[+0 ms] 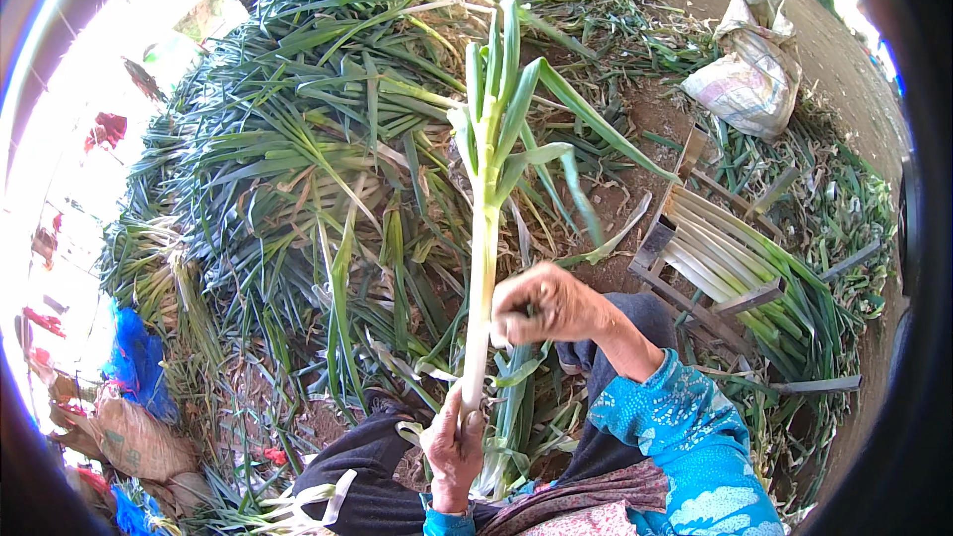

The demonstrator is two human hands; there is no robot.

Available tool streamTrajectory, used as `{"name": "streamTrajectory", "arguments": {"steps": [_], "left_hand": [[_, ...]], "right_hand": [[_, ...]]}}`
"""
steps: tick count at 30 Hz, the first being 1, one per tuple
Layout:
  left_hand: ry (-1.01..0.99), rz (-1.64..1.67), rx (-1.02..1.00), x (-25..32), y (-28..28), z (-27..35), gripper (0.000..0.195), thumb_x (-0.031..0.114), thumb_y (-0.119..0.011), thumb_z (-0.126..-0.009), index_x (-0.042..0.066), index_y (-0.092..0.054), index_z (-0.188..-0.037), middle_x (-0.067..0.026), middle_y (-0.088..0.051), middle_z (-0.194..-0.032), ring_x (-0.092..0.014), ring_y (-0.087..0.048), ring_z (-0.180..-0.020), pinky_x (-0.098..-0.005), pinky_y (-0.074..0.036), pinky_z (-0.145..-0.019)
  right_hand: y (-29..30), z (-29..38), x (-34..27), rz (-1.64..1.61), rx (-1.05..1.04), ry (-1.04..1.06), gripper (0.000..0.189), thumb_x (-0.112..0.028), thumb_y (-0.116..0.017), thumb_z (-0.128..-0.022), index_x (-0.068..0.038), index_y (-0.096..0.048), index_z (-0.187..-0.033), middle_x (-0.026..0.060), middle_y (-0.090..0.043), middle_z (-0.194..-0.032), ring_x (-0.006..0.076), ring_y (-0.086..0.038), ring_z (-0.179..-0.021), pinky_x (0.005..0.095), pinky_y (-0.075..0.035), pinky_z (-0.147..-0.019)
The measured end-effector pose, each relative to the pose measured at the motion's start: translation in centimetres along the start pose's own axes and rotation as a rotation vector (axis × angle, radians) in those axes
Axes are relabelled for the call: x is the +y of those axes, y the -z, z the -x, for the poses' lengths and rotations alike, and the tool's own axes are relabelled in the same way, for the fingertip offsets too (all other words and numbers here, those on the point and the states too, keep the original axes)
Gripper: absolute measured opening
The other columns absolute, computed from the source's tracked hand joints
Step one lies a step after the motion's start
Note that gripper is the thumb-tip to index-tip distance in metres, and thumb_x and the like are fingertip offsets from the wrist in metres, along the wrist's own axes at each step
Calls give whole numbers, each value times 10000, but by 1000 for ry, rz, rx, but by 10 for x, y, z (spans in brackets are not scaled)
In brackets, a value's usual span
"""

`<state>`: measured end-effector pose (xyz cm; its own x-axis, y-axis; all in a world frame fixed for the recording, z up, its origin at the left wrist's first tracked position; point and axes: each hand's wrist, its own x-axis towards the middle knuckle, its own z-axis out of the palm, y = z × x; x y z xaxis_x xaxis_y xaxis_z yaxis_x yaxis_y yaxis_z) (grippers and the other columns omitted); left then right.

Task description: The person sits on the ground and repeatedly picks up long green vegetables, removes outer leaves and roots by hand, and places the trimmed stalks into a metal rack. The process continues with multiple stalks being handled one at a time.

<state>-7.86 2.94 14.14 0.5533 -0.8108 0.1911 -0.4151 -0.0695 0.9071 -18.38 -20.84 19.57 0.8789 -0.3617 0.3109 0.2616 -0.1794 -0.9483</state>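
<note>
A long leek [485,238] stands nearly upright before me, its white shank low and its green leaves fanning out on top. My left hand [456,447] grips it round the base, at the root end. Beside the middle of the shank is my right hand [547,305], its fingers curled and somewhat blurred. Whether those fingers pinch a leaf or touch the shank is hard to make out. Peeled leaf strips [514,387] hang and lie below it, between my knees.
A big heap of leeks [283,141] rises ahead and to the left. On my right, a wooden rack [681,305] holds a bundle of trimmed leeks [733,260]. Beyond it lies a woven sack [752,74]. Blue plastic [141,365] and another sack [141,439] sit at left.
</note>
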Motion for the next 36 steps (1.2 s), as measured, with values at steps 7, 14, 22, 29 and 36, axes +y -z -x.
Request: {"name": "streamTrajectory", "arguments": {"steps": [7,14,22,29,36], "left_hand": [[-76,-207,85,-8,8,-5,389,143,-652,-907,-67,-585,-1227,-140,-684,-856,-151,-616,-672,-279,-497,-637],[-262,-402,108,-15,-8,1,466,41,-718,-795,22,-604,-1247,-160,-676,-842,-287,-638,-622,-341,-514,-589],[-204,-450,144,-22,-18,3,449,29,-702,-812,-8,-599,-1248,-114,-635,-798,-208,-547,-573,-309,-457,-561],[-161,-367,189,-28,-21,3,417,38,-692,-841,-6,-605,-1246,-37,-513,-635,-96,-379,-489,-252,-346,-490],[-257,-442,220,-20,-13,-2,407,66,-718,-828,-12,-616,-1214,-114,-623,-753,-222,-553,-562,-315,-442,-522]], "right_hand": [[17,-3,9,-1065,496,307,71,-109,-653,-894,-61,-624,-938,40,-625,-784,155,-602,-650,305,-507,-565],[-9,-19,37,-1201,519,-181,365,-321,-539,-982,-39,-569,-1212,156,-648,-1086,275,-649,-990,437,-543,-889],[-15,-21,39,-1375,572,-102,315,-96,-525,-964,-8,-522,-1266,169,-596,-1086,281,-595,-991,445,-523,-896],[-24,-22,26,-1214,550,-25,508,69,-485,-857,16,-452,-1361,178,-595,-1203,269,-600,-1071,392,-519,-936],[-14,-20,6,-324,500,-84,577,-253,-657,-909,46,-439,-1351,171,-581,-1244,250,-603,-1096,373,-480,-980]]}}
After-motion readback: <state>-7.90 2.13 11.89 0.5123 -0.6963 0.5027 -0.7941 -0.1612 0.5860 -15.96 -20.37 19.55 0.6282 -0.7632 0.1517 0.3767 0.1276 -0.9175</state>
